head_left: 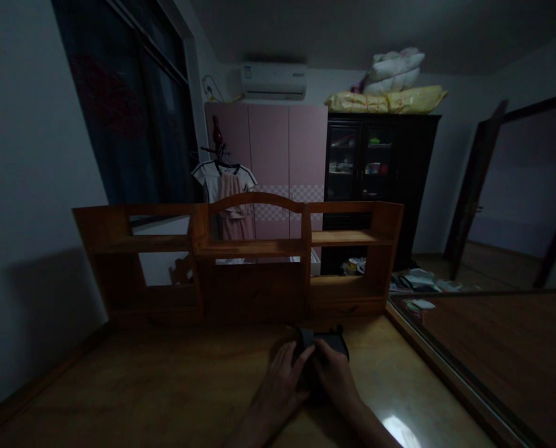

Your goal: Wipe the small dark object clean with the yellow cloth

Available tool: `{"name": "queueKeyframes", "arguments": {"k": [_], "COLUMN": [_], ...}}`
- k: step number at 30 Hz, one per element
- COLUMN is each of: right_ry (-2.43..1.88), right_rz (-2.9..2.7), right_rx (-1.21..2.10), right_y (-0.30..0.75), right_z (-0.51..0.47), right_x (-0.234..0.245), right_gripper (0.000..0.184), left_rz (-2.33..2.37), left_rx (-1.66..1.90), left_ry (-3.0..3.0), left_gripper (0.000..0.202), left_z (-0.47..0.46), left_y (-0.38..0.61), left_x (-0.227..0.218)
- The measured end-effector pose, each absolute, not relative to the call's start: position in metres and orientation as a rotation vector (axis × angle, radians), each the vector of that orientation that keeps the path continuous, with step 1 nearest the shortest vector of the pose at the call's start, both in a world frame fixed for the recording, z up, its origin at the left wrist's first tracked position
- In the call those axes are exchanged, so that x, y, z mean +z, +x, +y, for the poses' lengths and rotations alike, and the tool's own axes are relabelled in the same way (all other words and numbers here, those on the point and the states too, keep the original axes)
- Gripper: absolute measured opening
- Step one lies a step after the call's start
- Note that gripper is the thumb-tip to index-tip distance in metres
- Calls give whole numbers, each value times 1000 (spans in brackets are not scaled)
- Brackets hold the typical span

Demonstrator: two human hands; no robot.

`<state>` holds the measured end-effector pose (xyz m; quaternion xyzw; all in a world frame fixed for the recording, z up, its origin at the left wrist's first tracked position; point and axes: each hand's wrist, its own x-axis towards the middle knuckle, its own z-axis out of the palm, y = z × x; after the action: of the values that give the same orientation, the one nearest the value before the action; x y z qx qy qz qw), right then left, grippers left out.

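Note:
A small dark bag (337,343), with a grey strap (307,338) across it, lies on the wooden tabletop (203,379) below the shelf unit. My left hand (283,381) is at the bag's left side, its fingers bent and closed near the strap. From the right, my right hand (334,373) reaches over the bag, thumb and fingers closed at the strap's near end. The two hands almost meet there. My hands cover much of the bag's near part, and the dim light hides its details.
A wooden shelf unit (254,289) stands along the table's far edge. To the right, a raised rim (446,373) borders the tabletop. Beyond are pink wardrobes (268,143), a dark cabinet (406,168), hanging clothes (231,183) and items on the floor (420,280).

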<state>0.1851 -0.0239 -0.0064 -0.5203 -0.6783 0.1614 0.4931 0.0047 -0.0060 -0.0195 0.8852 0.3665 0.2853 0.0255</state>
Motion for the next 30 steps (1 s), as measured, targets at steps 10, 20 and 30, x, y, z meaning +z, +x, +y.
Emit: {"name": "queueKeyframes", "arguments": {"k": [10, 20, 30], "right_ry": [-1242, -1247, -1267], "right_rz": [-1673, -1683, -1556], "right_rx": [377, 381, 629], "right_y": [186, 187, 187], "right_z": [-24, -23, -17], "right_x": [-6, -7, -12], "right_gripper": [26, 27, 40], "left_rz": [1120, 1159, 1132], "left_rx": [890, 883, 954], "left_ry": [2730, 2708, 2686], "left_gripper": [103, 99, 85], "left_z": [-4, -4, -9], "left_y": [5, 5, 6], "left_x": [-22, -24, -21]}}
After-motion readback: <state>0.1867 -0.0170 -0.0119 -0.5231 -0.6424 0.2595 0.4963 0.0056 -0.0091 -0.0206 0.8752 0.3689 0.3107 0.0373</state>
